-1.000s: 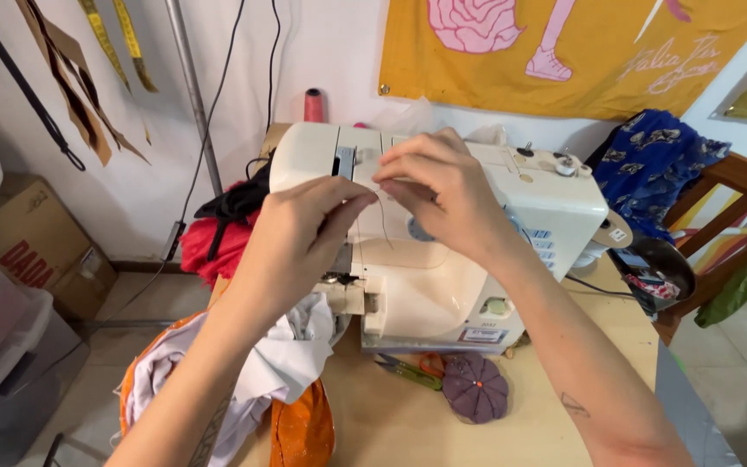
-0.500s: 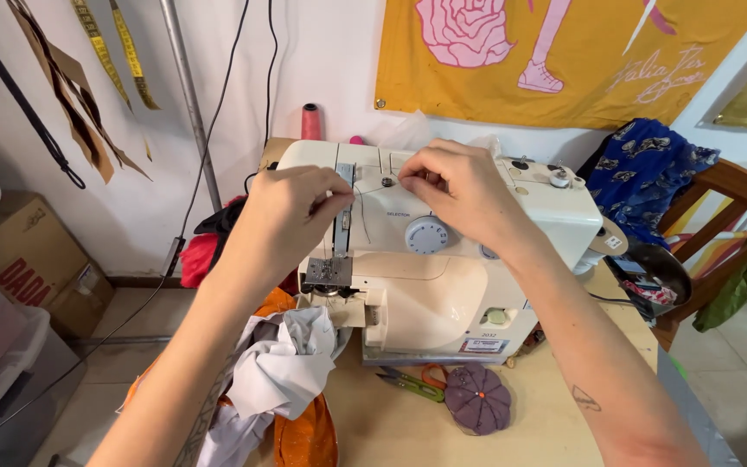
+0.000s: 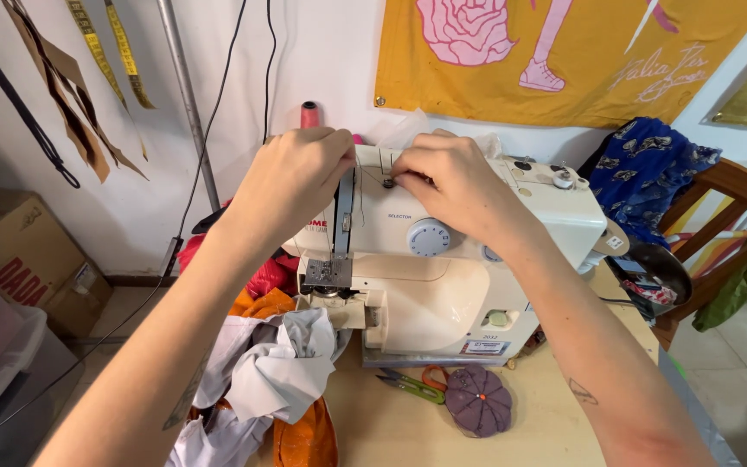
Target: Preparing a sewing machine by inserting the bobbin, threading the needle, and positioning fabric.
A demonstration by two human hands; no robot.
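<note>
Both hands work at the top of a cream sewing machine (image 3: 443,259): the left hand (image 3: 291,177) and right hand (image 3: 447,177) each pinch a thin dark thread (image 3: 361,195) stretched between them, just above the needle. White fabric (image 3: 278,363) lies below the left hand on the surface (image 3: 382,424).

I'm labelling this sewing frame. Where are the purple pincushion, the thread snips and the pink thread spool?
purple pincushion (image 3: 478,399), head view, centre of its top by the orange pin.
thread snips (image 3: 408,386), head view, on the green blades.
pink thread spool (image 3: 309,115), head view, middle of the cone.
</note>
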